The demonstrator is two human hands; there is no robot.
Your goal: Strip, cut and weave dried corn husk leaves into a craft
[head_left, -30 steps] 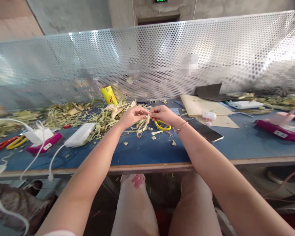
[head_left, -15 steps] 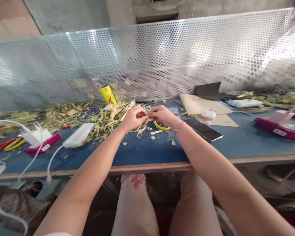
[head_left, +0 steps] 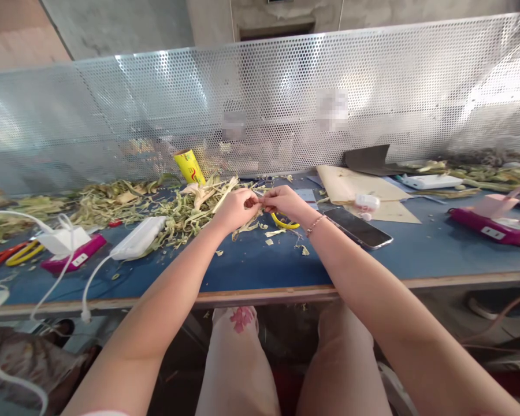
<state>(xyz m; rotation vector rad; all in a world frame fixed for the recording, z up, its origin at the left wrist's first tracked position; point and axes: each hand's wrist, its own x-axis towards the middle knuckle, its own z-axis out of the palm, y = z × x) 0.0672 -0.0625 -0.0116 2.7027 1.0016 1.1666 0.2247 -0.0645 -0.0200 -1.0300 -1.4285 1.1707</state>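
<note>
My left hand (head_left: 238, 207) and my right hand (head_left: 285, 203) meet fingertip to fingertip above the blue table (head_left: 251, 268). Both are closed in a pinch, and whatever lies between the fingers is too small to make out. Beside and behind my left hand spreads a heap of dried, pale green plant strips (head_left: 190, 211). Yellow scissor-like handles (head_left: 286, 222) show partly under my right hand. Small plant scraps (head_left: 277, 233) lie scattered just below the hands. A bracelet circles my right wrist.
A phone (head_left: 359, 228) and tan paper (head_left: 355, 185) lie right of my hands. A white power bank (head_left: 139, 238), a magenta power strip (head_left: 75, 254) and cables are on the left. A yellow tube (head_left: 189, 167) leans before the perforated metal screen (head_left: 277, 104). Another magenta strip (head_left: 489, 224) sits far right.
My hands stay pinched together in nearly the same place. The strip dangling beneath my fingertips shows less now, and my left hand has turned slightly.
</note>
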